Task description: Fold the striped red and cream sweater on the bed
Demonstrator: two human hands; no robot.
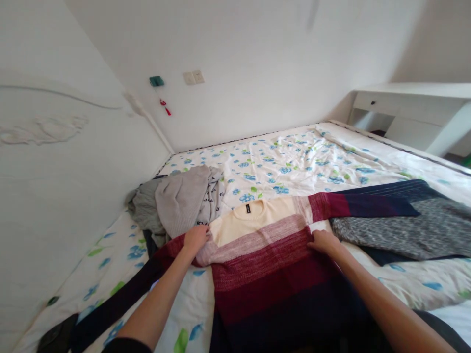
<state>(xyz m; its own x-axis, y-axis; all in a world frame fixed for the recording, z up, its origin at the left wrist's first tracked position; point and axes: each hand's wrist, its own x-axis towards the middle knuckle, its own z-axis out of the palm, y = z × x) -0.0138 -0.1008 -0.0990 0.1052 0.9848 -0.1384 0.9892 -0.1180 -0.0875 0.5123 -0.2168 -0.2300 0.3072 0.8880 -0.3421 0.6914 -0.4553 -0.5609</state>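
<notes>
A striped knit sweater (272,264) in cream, pink, maroon and navy lies spread face up on the bed, neckline pointing away from me and sleeves out to both sides. My left hand (196,239) is closed on its left shoulder, near where the sleeve joins. On the opposite side, my right hand (324,242) pinches the edge of the body just below the armpit. The right sleeve overlaps a grey speckled and navy knit garment (408,228). The lower hem is dark and hard to make out.
Rumpled grey clothes (180,198) lie at the left by the white headboard (55,196). The floral bedsheet (279,162) reaches back to the wall. A black object (58,336) is at the lower left. A white desk (408,105) stands beyond the bed at right.
</notes>
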